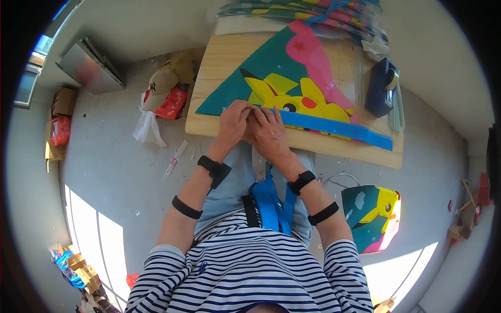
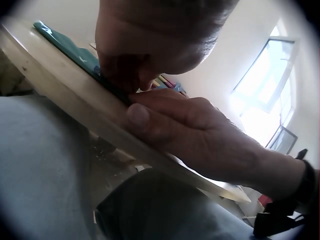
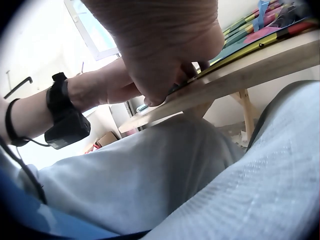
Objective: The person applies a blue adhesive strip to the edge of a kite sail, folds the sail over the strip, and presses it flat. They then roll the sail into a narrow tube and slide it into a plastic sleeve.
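A green, pink and yellow fabric piece (image 1: 282, 62) with a cartoon figure lies on the wooden board (image 1: 219, 52). Along its near edge runs a blue strip (image 1: 334, 125). The left hand (image 1: 233, 124) pinches the fabric's near edge at the strip's left end. Close beside it, the right hand (image 1: 269, 136) rests on the strip and fabric with its fingers spread. In the left wrist view, the right hand (image 2: 195, 132) has its thumb along the board's edge. The right wrist view shows the right hand's (image 3: 165, 45) fingers bent down at the fabric edge. Both hands' fingertips are partly hidden.
More printed fabric (image 1: 282, 18) is stacked at the board's far end. A dark blue tape dispenser (image 1: 380, 88) and thin rods (image 1: 396, 112) lie at its right. Blue straps (image 1: 269, 203) hang over the lap. Another printed piece (image 1: 373, 219) is low at the right.
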The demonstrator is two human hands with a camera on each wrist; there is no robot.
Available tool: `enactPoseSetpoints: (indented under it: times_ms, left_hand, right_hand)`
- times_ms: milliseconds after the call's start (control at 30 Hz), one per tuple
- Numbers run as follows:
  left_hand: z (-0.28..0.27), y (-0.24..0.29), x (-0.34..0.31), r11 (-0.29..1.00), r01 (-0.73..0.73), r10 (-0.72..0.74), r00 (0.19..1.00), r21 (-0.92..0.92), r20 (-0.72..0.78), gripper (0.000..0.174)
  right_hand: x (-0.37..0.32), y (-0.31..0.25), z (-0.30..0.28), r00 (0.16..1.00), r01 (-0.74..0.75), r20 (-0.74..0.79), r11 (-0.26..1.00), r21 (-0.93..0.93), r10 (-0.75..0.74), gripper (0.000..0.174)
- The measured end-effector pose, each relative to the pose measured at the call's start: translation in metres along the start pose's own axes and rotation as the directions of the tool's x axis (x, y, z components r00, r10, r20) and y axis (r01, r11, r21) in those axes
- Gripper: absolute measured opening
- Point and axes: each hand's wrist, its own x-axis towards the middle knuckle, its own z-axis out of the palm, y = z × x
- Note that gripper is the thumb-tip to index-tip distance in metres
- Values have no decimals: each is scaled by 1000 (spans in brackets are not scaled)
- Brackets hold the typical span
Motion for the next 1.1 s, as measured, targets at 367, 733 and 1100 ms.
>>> enactPoseSetpoints:
  times_ms: [367,733,1100]
  left_hand:
    - [0,13,-4,974,-98,81,993,203,87,10]
    - [5,8,-6,966,-110,89,991,233,99,15]
    - [5,11,-7,968,-85,65,993,235,95,13]
  right_hand:
    - [-41,51,-94,816,-385,-396,907,171,421,34]
    - [-154,162,-169,140,202,458,-479,855,878,15]
    - [-118,172,-188,-75,220,437,-413,884,896,15]
